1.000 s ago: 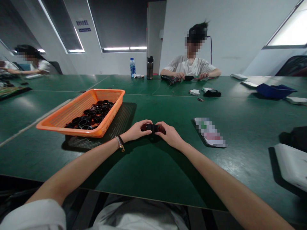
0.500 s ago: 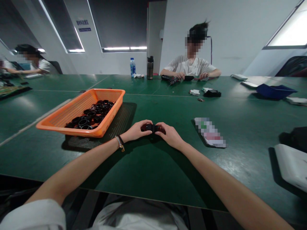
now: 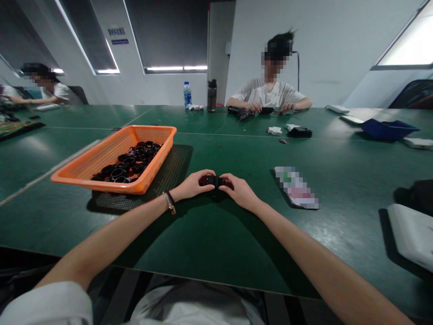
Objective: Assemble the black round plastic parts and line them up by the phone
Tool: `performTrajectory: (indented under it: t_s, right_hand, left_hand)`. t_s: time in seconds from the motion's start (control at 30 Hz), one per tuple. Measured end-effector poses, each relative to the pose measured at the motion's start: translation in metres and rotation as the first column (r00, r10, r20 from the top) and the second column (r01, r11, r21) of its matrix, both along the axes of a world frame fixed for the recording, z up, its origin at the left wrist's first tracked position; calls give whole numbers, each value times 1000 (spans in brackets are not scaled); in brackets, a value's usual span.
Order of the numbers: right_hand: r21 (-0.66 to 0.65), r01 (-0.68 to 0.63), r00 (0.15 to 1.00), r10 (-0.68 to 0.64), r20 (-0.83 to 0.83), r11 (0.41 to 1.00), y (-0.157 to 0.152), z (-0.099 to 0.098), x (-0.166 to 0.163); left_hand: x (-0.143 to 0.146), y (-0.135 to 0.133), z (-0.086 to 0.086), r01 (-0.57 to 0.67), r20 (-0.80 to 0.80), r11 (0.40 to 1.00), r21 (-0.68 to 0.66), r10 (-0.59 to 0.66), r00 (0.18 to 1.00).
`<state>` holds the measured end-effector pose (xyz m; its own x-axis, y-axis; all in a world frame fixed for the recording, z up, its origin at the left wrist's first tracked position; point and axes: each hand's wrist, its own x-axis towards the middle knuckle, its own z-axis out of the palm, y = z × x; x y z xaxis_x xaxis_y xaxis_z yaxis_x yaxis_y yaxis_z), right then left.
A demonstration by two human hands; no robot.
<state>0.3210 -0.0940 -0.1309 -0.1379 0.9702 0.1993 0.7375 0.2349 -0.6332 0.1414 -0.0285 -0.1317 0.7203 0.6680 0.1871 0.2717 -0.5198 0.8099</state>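
Black, the small part (image 3: 215, 182) runs lengthwise from nine to three o'clock, its front unclear; left hand (image 3: 191, 185) and right hand (image 3: 242, 192) pinch opposite ends, fingers barely parted.

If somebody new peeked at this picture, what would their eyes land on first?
Probably the bright orange plastic basket full of colour against the green tabletop, at the left, with black ring-shaped pieces inside. Next, in the middle, the left hand and right hand hold a small black object between them. Farther back stands a clear plastic bottle with a blue cap.
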Motion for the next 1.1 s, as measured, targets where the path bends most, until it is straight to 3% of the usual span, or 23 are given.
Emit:
performTrajectory:
  t_s: [1.1]
  right_hand:
    - [-4, 3, 998, -2, 55, 1000, 1, 1, -1]
  left_hand:
    - [0, -2, 2, -5, -3, 1000, 13, 5, 1000]
